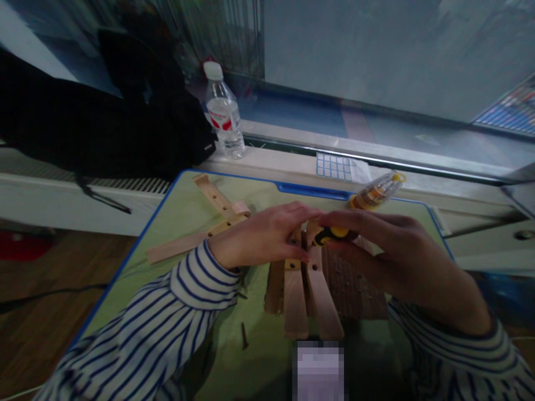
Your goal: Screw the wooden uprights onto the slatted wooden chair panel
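Two light wooden slats (296, 303) with drilled holes lie side by side on a brown board (351, 284), pointing towards me. My left hand (271, 234) curls around their far part, thumb on the near side and fingers beyond. In my right hand (384, 245) is a short screwdriver (332, 234) with a black and yellow handle, held between thumb and fingers just right of the slats. Its tip is hidden from view. To the left, another joined pair of drilled wooden pieces (213, 228) rests on the table, partly behind my left hand.
The pale green table (167, 292) has a blue rim. A bolt (244, 336) lies near its front. At the back right is a clear tapered container (376, 192) with a yellow end. A water bottle (223, 114) and a black bag (96, 122) are on the sill.
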`<state>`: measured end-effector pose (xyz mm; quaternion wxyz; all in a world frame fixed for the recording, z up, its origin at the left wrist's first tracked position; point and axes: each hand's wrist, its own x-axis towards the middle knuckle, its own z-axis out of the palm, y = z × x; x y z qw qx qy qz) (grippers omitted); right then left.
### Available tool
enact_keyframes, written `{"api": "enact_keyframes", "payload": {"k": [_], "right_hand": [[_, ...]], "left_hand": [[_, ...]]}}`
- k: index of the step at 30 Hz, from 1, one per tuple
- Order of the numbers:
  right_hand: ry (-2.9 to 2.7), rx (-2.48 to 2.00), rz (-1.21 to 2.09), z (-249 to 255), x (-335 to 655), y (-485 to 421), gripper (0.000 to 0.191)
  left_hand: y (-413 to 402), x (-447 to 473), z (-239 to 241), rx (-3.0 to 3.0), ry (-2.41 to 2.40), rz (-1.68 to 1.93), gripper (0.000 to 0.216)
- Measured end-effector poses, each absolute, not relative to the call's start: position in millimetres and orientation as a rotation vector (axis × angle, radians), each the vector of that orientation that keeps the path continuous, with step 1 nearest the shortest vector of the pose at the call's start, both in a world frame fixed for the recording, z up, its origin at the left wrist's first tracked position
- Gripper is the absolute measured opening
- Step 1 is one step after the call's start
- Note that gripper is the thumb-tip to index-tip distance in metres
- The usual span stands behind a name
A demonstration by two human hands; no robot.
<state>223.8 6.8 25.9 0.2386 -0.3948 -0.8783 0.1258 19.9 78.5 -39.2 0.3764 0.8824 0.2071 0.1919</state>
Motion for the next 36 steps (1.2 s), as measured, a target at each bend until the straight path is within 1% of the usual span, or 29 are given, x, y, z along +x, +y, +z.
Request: {"api": "enact_keyframes", "payload": {"k": [8,13,20,23,28,34,36], "right_hand": [[-2.396,-1.147,0.24,25.1,226.5,5.8,0.024],[-2.405,-1.177,0.24,23.6,225.4,7.0,0.018],[-2.391,-1.083,0.32,19.4,223.7,9.8,0.029],[-2.415,-1.055,0.322,21.2,224.7,10.6,0.03],[-2.434,-1.067,0.326,26.8,226.7,6.7,0.042],[-2.398,-1.079,0.316,26.2,228.1,4.6,0.04],[-2.389,-1.086,0.304,25.1,227.9,5.4,0.038]], "left_hand": [[78.9,19.5,-36.9,2.268,0.546,0.457,0.062],[78.4,19.6,-35.5,2.271,0.56,0.433,0.062],[78.1,20.0,-36.9,2.25,0.552,0.462,0.057],[78.6,19.9,-38.5,2.251,0.532,0.486,0.059],[78.5,18.6,-39.1,2.286,0.556,0.479,0.064],[78.3,19.1,-38.5,2.292,0.555,0.463,0.057],[78.4,19.3,-38.3,2.29,0.571,0.451,0.058]]}}
